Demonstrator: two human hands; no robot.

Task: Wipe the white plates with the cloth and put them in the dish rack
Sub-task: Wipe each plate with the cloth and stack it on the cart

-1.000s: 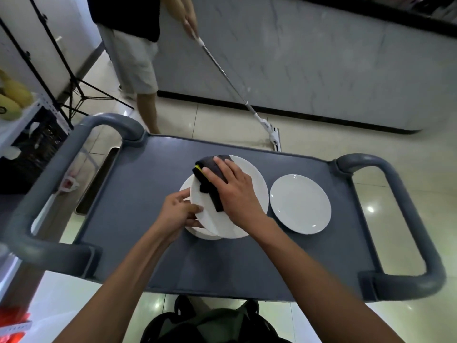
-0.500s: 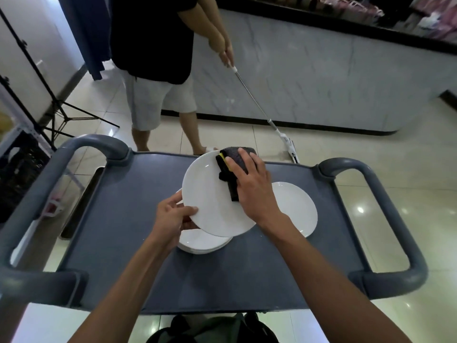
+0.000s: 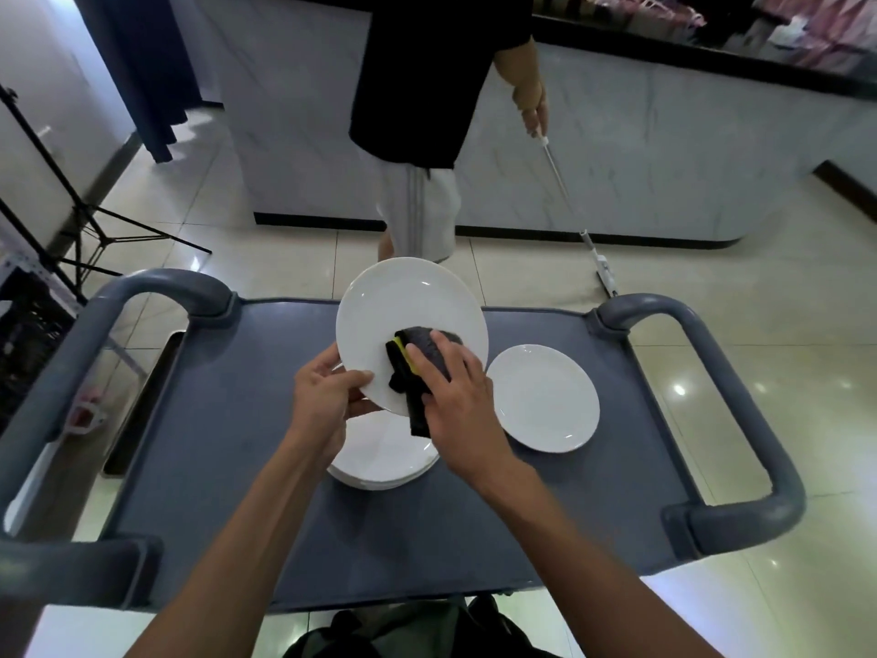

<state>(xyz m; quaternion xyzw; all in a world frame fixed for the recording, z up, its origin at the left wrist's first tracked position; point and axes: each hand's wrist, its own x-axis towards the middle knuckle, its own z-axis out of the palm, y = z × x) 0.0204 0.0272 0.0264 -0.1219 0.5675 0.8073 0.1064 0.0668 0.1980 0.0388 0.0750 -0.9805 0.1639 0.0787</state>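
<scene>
- L hand [image 3: 322, 401] pinches lower-left rim of the lifted white plate [image 3: 403, 315], thumb on top face, fingers curled under; plate tilted, raised above the cart top [image 3: 237, 444].
- R hand [image 3: 455, 401] presses the dark cloth [image 3: 417, 372] flat on plate's lower-right part, fingers fairly straight over it; yellow strip shows at cloth's left edge, cloth tail hangs past plate's near rim.
- Plate stack [image 3: 384, 458] sits on cart top right under the lifted plate, partly hidden by both hands/wrists; can't count the plates.
- Single plate [image 3: 543, 398] lies flat on cart top just R of the stack, apart from it, near R hand.
- Cart handles: left handle [image 3: 95, 334] & right handle [image 3: 740, 387] loop up at either end of cart top.
- Beyond cart's far edge: another person [image 3: 417, 111], black top, light shorts, standing close, holds a mop [image 3: 569, 197]; mop head on floor near cart's far-R corner.
- Marble-look counter [image 3: 640, 149] behind that person.
- Left of cart: black tripod legs [image 3: 90, 230], dark crate [image 3: 23, 334] partly cut off.
- Near side of cart, bottom edge: dark bag [image 3: 417, 629], partly seen.
- Dish rack not identifiable in view.
</scene>
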